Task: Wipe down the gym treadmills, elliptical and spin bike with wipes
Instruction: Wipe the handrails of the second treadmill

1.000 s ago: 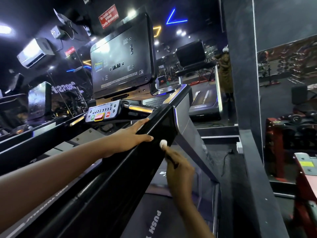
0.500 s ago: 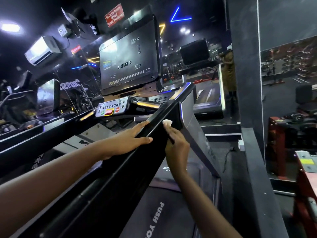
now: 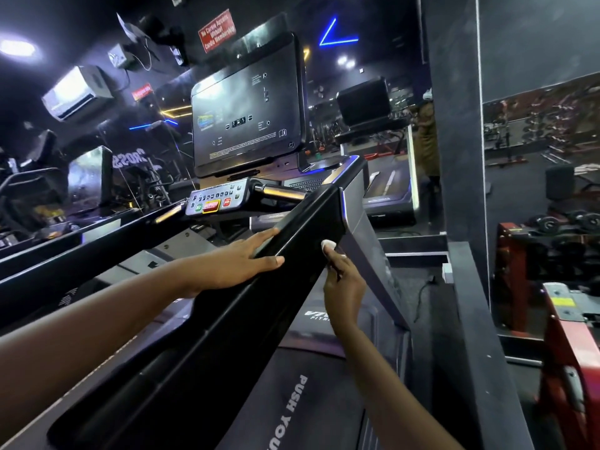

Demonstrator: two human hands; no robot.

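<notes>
I am wiping the treadmill rail (image 3: 227,319) at mid-frame: my right hand (image 3: 344,287) pinches the wipe (image 3: 328,245) against its side face near the upper end, my left hand (image 3: 233,264) lies flat on top, fingers straight. Next, I judge, comes a firm stroke down that face

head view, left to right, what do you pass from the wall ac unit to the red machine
wall air conditioner → left hand → right hand pinching a wipe → dark pillar → red machine
</notes>
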